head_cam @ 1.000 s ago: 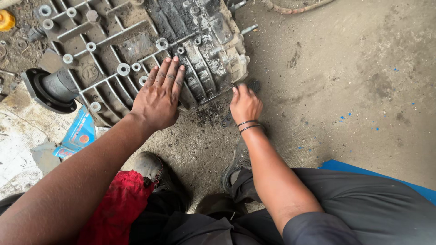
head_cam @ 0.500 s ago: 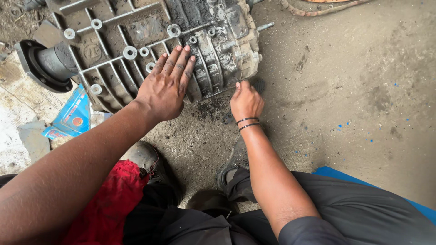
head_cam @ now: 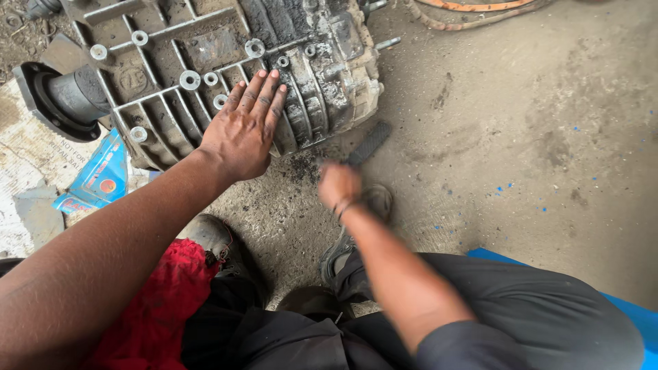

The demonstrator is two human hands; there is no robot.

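Fingers (head_cam: 264, 92) of left hand (head_cam: 240, 137) spread flat on greasy gearbox casing (head_cam: 205, 62); right hand (head_cam: 339, 185) blurred, grip can't tell, w/ dark tool (head_cam: 370, 142) near it on floor.

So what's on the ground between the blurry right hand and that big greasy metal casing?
In the head view, a dark ribbed tool handle and black grime lie on the concrete floor between the right hand and the ribbed grey metal casing.

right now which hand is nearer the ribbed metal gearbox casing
Left. The left hand lies flat on the ribbed gearbox casing; the right hand, blurred, is on the floor side of its lower edge, apparently not touching.
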